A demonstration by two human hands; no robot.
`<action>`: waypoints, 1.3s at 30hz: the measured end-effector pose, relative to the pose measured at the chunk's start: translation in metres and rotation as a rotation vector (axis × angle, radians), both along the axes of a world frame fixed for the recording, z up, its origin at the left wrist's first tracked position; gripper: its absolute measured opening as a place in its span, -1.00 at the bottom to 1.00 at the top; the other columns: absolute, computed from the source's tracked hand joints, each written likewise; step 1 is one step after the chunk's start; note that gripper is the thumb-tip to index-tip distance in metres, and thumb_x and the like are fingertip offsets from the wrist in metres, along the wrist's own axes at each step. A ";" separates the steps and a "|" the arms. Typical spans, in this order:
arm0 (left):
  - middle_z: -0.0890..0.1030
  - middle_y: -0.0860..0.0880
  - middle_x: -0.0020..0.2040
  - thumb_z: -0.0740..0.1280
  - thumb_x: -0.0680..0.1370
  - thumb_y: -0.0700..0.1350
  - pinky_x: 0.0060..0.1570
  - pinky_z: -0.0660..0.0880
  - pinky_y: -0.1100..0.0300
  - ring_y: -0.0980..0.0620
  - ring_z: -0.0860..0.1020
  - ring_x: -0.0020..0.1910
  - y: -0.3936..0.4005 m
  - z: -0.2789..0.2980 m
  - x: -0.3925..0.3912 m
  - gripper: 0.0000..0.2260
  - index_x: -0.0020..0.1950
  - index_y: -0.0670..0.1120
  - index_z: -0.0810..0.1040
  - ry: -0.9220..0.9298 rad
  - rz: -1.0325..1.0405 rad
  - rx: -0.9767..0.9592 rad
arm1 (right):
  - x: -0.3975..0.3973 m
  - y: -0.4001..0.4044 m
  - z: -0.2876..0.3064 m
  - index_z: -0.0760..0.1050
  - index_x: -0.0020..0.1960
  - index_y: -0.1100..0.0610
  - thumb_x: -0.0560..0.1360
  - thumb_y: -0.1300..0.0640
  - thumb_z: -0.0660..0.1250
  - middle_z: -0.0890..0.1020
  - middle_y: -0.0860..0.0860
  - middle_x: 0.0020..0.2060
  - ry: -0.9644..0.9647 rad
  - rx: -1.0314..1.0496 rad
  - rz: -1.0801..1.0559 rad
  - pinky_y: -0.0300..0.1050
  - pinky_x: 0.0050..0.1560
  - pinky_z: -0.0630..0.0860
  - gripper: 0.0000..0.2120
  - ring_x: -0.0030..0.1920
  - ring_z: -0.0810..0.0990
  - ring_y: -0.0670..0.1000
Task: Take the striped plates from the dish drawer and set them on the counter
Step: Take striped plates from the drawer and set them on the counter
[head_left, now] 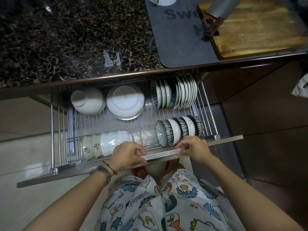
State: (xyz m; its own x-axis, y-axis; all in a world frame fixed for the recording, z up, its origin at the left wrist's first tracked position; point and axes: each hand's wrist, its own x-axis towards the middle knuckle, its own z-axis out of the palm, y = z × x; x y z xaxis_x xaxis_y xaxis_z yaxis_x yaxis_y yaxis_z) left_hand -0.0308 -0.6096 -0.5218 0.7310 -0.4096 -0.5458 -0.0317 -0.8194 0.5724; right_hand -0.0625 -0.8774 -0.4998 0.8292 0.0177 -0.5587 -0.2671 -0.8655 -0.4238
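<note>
The dish drawer point(221, 140) stands pulled out below the dark marble counter point(70, 39). Several striped plates point(155, 95) stand on edge in the back right of its wire rack, packed against a row of white plates point(187, 93). My left hand point(127, 155) and my right hand point(191, 148) both grip the steel top edge of the drawer front, a little apart. Neither hand touches a plate.
Striped and white bowls point(180, 129) stand on edge at the front right. Two large white bowls point(125, 101) lie upside down at the back left, and stacked cups point(106, 145) lie at the front left. On the counter's right are a grey mat point(180, 39), a wooden board point(260, 29) and a cleaver point(215, 24).
</note>
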 end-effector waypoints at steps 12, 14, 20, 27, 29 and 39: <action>0.66 0.09 -0.13 0.34 0.49 0.04 -0.19 0.44 0.24 0.11 0.56 -0.15 -0.033 0.006 0.063 -0.85 -0.07 0.00 0.64 0.053 0.058 -0.101 | 0.072 -0.028 0.010 0.61 0.01 0.06 0.45 0.14 0.40 0.62 -0.02 -0.16 0.043 0.105 0.071 0.06 0.06 0.56 -0.87 -0.13 0.59 0.00; 0.67 0.07 -0.09 0.34 0.50 0.00 -0.17 0.44 0.27 0.11 0.58 -0.12 -0.046 0.004 0.076 -0.86 -0.06 -0.02 0.63 0.018 0.170 -0.127 | 0.092 -0.035 0.012 0.60 -0.02 0.06 0.46 0.14 0.39 0.62 -0.03 -0.16 -0.016 0.142 0.040 0.03 0.02 0.57 -0.90 -0.13 0.59 0.01; 0.64 0.05 -0.15 0.34 0.50 -0.10 -0.15 0.45 0.33 0.14 0.53 -0.17 -0.094 -0.013 0.111 -0.90 -0.12 -0.07 0.65 -0.021 0.578 -0.200 | 0.148 -0.054 0.007 0.61 -0.02 0.10 0.50 0.23 0.32 0.65 -0.03 -0.13 -0.079 0.214 0.020 -0.03 0.08 0.55 -0.88 -0.07 0.60 -0.02; 0.59 -0.01 -0.16 0.43 0.45 -0.12 -0.32 0.32 0.63 0.09 0.51 -0.17 -0.138 -0.058 0.140 -0.81 0.02 -0.16 0.59 0.015 0.962 -0.245 | 0.200 -0.071 -0.012 0.59 0.03 0.11 0.45 0.21 0.40 0.62 0.00 -0.13 -0.070 0.215 0.130 0.02 0.05 0.57 -0.84 -0.08 0.59 0.00; 0.56 0.02 -0.19 0.43 0.44 -0.16 -0.35 0.33 0.62 0.12 0.48 -0.24 -0.146 -0.069 0.147 -0.79 0.05 -0.17 0.57 0.021 1.051 -0.255 | 0.209 -0.074 -0.018 0.59 0.03 0.10 0.45 0.21 0.40 0.59 -0.05 -0.16 -0.071 0.220 0.156 -0.04 0.03 0.56 -0.84 -0.11 0.58 -0.03; 0.43 0.10 -0.30 0.33 0.46 -0.39 -0.29 0.41 0.49 0.22 0.39 -0.32 -0.163 -0.114 0.151 -0.85 0.02 -0.31 0.54 -0.041 0.913 -0.195 | 0.221 -0.078 -0.043 0.60 -0.01 0.08 0.44 0.22 0.40 0.60 -0.06 -0.19 -0.012 0.316 0.160 -0.18 -0.08 0.47 -0.86 -0.21 0.54 -0.13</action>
